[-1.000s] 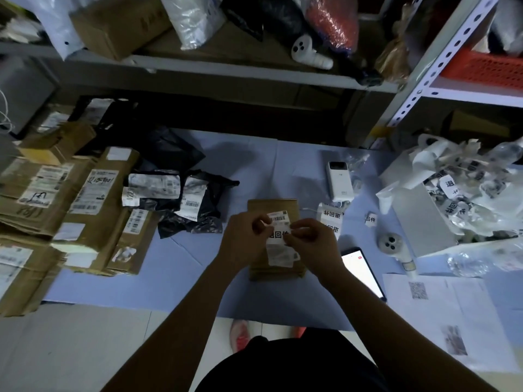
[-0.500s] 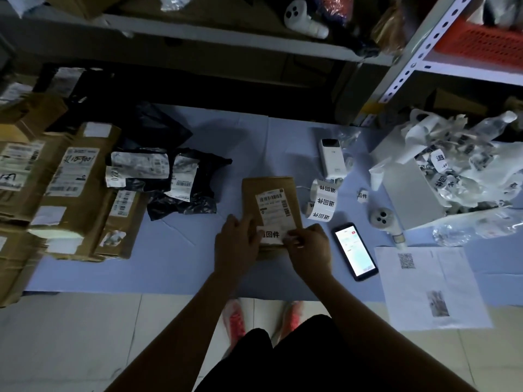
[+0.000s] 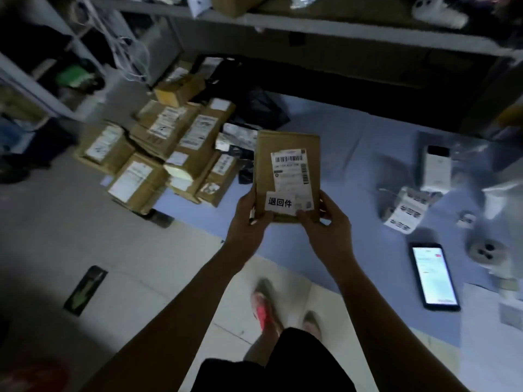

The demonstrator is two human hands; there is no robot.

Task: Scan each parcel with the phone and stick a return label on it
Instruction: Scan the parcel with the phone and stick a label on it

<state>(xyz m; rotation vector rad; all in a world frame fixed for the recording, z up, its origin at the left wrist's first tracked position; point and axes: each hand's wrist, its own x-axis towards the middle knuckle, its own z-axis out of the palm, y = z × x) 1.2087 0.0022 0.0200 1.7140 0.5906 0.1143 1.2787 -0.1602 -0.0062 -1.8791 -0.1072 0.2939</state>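
Dim, motion-blurred edges, wide-angle warp

Brown cardboard parcel: flat, held up off the blue mat, label side facing the camera, long axis running near to far. White barcode label on its right half. White return label with three black characters stuck at near edge, overlapping the barcode label's lower left corner. Phone: lies flat on mat, near right, screen lit. Roll of return labels lies far of phone.
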